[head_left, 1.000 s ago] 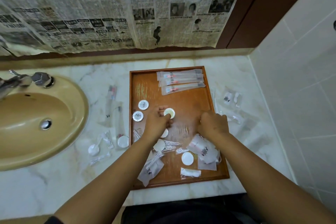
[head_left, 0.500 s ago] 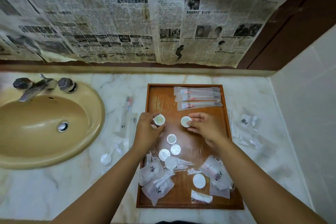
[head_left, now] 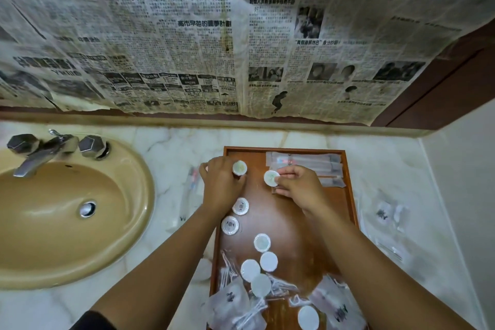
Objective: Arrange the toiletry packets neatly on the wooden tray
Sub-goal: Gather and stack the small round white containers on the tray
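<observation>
Your left hand (head_left: 221, 185) grips 1 round packet (head_left: 239, 168) at the wooden tray's (head_left: 254, 148) 11 o'clock; your right hand (head_left: 297, 185) pinches a second round packet (head_left: 271, 177) toward 12 o'clock.

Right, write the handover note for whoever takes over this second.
Left hand pinches a round white packet at the brown wooden tray's far left corner. Right hand pinches another round white packet beside the long clear packets.
Done: long packets lined up at the far end; two silver-rimmed round packets by the left edge.
To do: loose round packets and crumpled clear bags heaped at the near end, more packets on the marble counter either side.
</observation>
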The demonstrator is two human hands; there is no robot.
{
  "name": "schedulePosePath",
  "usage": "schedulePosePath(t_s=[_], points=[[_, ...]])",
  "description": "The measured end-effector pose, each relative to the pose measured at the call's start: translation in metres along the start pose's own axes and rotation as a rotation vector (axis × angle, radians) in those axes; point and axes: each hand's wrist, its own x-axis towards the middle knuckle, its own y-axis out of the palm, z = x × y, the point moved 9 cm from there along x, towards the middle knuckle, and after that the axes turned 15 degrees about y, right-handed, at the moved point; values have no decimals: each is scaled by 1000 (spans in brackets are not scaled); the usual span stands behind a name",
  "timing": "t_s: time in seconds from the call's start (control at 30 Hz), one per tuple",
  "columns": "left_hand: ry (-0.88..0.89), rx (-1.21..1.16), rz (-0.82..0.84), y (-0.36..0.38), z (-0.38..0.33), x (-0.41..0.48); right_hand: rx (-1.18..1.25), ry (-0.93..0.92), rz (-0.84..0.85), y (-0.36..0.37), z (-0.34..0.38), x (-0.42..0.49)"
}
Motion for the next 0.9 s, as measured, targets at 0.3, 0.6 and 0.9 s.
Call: schedulePosePath(t_s=[0.3, 0.6, 0.9], points=[[47, 180, 32, 22, 17, 32, -15, -37, -11, 4, 15, 19], [75, 283, -33, 9, 20, 29, 2, -38, -2, 7, 18, 18], [20, 257, 11, 11, 28, 28, -49, -55, -37, 12, 15, 17]])
